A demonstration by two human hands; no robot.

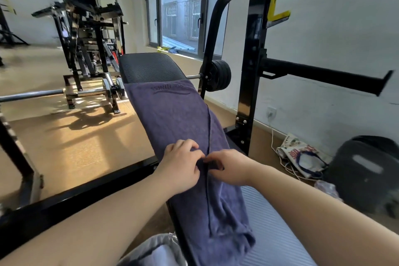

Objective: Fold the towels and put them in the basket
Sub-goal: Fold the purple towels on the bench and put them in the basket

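Closest to us, two bare arms reach forward from the bottom. Far on the left, a shiny metal barbell lies on the tan floor.

In the middle, the long purple-blue cloth towel lies along the black padded table. It runs from the far end down to the near end, where it hangs crumpled. One side looks folded over, so a dark edge runs down the middle.

The left grip has its fingers curled and pinches the towel just beside that edge. The right grip is right next to it and pinches the same edge between thumb and fingers.

The towel looks soft, floppy and light. It should not slip, but it will sag and bunch if held in one spot. I think the corners and the hem are the best places to hold.

On the right, near the white wall, sit a printed cloth bag and a dark grey plastic basket, well apart from the towel.
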